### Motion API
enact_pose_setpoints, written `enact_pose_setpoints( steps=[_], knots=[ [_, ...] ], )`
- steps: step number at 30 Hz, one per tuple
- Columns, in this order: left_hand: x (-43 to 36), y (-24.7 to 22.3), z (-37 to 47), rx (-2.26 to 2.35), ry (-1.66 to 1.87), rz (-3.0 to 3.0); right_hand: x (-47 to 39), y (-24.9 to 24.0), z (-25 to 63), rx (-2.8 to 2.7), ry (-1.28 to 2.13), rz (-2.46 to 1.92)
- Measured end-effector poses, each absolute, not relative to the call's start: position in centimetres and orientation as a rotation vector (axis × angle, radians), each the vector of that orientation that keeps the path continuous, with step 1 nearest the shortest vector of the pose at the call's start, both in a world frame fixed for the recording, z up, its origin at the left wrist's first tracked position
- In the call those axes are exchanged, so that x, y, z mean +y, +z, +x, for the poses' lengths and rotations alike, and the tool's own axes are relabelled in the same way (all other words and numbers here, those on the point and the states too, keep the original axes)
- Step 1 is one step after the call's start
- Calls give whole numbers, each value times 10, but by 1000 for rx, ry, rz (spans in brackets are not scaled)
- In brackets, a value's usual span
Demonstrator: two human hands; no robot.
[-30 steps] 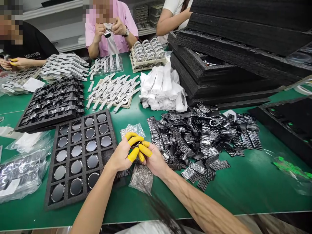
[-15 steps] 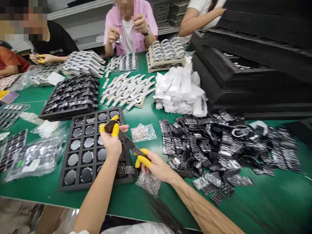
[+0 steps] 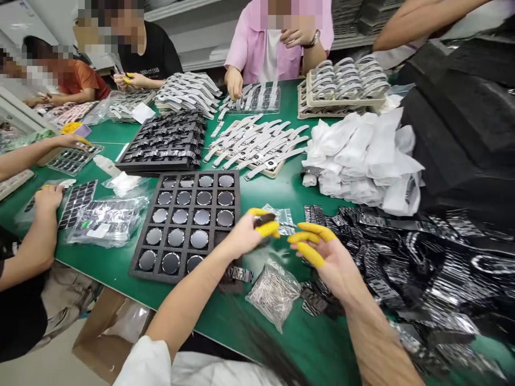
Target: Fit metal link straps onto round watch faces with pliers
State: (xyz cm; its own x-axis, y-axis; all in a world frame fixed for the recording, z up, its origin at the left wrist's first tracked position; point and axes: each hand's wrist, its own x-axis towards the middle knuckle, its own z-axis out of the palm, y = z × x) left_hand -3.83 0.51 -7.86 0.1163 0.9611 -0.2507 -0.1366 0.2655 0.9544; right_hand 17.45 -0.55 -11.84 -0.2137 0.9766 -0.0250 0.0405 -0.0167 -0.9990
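My left hand (image 3: 246,234), with yellow finger cots, is closed on a dark watch (image 3: 264,219); motion blur and the fingers hide most of it, and I cannot tell whether its band hangs below. To its right, my right hand (image 3: 328,257) has its yellow-tipped fingers apart, and nothing shows between them. Under and between the hands lie a small clear bag of metal pins (image 3: 285,217) and a fuller bag of pins (image 3: 274,292). Left of them sits a black foam tray (image 3: 139,262) of round watch heads (image 3: 179,216). A black link band (image 3: 241,274) lies at its corner.
Black link bands (image 3: 386,257) are heaped on the right, below white-wrapped bundles (image 3: 358,155). Beyond the foam tray stand a tray of black watches (image 3: 164,139) and white-strapped watches (image 3: 257,145). Black foam (image 3: 462,123) rises far right. A co-worker's arm (image 3: 44,225) reaches in at left.
My right hand has let go of the black band and opened. Both hands have moved right in view, the left carrying the watch off the tray. The view has swung left, showing more co-workers.
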Motion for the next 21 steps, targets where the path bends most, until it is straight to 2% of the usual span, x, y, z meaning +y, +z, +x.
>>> enact_pose_setpoints(
  steps=[3, 5, 12, 17, 21],
  knots=[
    [13, -73, -48, 1184, 1178, 793, 3, -121, 192, -2029, 977, -1210],
    [15, -71, -53, 1134, 1223, 747, 5, -121, 199, -2293, 834, -1231],
    [10, -73, -49, 1071, 1116, 882, 2, -125, 184, -2540, 599, -1338],
    [7, -83, -47, 1194, 1063, 1427, 4, -130, 178, -2287, 776, -1255],
    [2, -89, -49, 1398, 806, 2040, -2, -122, 167, -1482, 1175, -1151]
  ],
)
